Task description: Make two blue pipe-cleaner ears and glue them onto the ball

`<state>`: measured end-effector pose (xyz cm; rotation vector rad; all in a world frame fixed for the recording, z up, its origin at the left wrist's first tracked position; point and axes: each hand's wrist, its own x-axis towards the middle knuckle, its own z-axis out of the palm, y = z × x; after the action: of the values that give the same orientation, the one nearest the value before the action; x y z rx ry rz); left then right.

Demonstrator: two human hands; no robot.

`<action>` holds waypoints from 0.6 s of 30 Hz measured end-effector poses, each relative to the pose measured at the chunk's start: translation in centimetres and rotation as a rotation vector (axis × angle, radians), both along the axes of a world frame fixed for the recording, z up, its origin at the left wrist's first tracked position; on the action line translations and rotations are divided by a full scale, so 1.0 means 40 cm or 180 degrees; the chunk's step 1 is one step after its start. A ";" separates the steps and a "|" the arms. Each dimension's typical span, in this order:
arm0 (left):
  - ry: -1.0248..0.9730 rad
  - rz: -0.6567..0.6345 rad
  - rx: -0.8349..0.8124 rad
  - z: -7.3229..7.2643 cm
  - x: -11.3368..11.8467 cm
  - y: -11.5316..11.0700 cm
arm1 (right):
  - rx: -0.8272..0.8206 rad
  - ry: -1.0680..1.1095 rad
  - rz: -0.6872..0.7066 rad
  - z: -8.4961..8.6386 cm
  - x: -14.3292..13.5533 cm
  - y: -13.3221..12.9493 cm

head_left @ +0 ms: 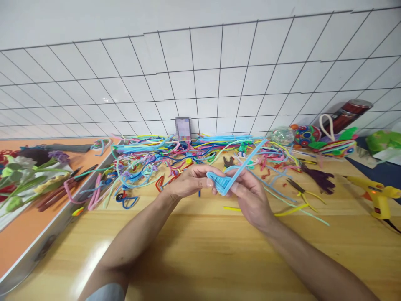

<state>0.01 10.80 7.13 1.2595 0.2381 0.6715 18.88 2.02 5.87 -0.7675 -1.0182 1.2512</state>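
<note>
Above the middle of the wooden table, both hands hold a small light-blue triangular piece (222,182) made of pipe cleaner rows. My left hand (196,180) pinches its left end between thumb and fingers. On the other side, my right hand (250,196) is closed on its right corner. From that corner a long light-blue pipe cleaner (249,161) sticks up to the right. The fingers behind the piece are partly hidden.
Many coloured pipe cleaners (150,161) lie heaped along the wall. To the right are yellow-handled pliers (300,192), a purple tassel-like bundle (319,179) and a yellow glue gun (374,192). A phone-like object (183,128) leans on the tiles. Yarn flowers (28,175) lie left.
</note>
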 end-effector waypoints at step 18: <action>0.0127 0.0223 0.0535 0.038 0.015 -0.026 | -0.0276 0.0178 -0.0200 0.018 0.007 0.020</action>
<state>0.62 9.76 8.66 1.4316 0.2638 0.7390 19.14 2.83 6.60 -0.8208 -0.8931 1.2624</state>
